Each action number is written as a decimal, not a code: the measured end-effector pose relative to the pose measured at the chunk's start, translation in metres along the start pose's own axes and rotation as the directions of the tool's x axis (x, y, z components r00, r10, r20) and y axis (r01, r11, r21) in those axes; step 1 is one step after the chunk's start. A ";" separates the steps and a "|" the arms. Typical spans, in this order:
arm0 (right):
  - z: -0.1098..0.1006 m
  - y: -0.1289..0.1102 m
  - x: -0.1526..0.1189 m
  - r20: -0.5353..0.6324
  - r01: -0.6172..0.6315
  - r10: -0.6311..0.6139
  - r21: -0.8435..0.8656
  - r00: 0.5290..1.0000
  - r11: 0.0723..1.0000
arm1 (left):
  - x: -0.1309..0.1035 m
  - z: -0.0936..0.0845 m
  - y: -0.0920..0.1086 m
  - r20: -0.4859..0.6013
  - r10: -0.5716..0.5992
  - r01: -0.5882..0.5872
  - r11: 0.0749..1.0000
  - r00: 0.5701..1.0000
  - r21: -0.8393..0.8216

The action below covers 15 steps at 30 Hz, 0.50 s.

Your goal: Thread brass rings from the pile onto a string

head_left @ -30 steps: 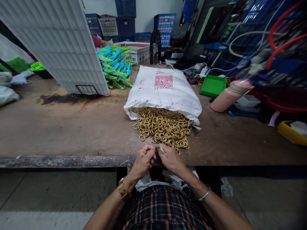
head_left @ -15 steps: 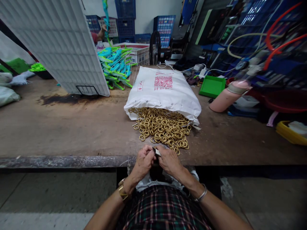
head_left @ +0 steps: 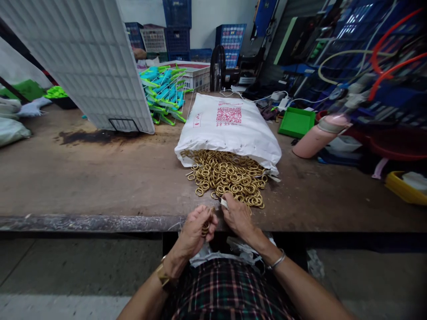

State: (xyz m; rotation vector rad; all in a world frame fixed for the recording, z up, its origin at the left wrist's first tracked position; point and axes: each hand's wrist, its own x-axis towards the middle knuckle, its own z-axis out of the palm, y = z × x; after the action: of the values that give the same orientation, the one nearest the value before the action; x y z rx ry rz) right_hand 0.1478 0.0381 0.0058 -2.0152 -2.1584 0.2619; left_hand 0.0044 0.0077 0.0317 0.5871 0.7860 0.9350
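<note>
- Gold-coloured round rings [head_left: 230, 175] spill from our white printed sack [head_left: 227, 120] onto the brown tabletop [head_left: 100, 178].
- Our left fingers [head_left: 199, 218] curl around several rings; our right [head_left: 235, 215] pinch a small pale-edged tool [head_left: 223, 203].

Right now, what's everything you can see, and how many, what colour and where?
rings: many, gold, spilling from bag
bag: one, white, on table
table: one, brown, across middle
panel: one, white, left
plastic frames: pile, blue-green, beside panel
crates: several, blue and white, back
fan: one, black, behind bag
tray: one, green, right of bag
bottle: one, pink, right
bin: one, yellow, far right
hoses: red and cream, upper right
other clutter: uncountable, mixed, dim edges
held rings: several, gold, left hand
strip: one, pale, right fingers
watch: one, gold, left wrist
bracelet: one, silver, right wrist
left hand, right hand: bare, table's near edge
</note>
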 end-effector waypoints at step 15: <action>0.006 -0.006 0.012 0.048 -0.035 0.040 -0.103 0.998 0.994 | 0.008 -0.015 -0.004 -0.027 -0.069 0.061 0.975 0.997 -0.212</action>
State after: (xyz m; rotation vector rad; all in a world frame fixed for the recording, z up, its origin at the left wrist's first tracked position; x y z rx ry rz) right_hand 0.1396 0.0496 0.0016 -2.1277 -2.2076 0.2133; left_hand -0.0025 0.0149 0.0177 0.3582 0.7212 0.9564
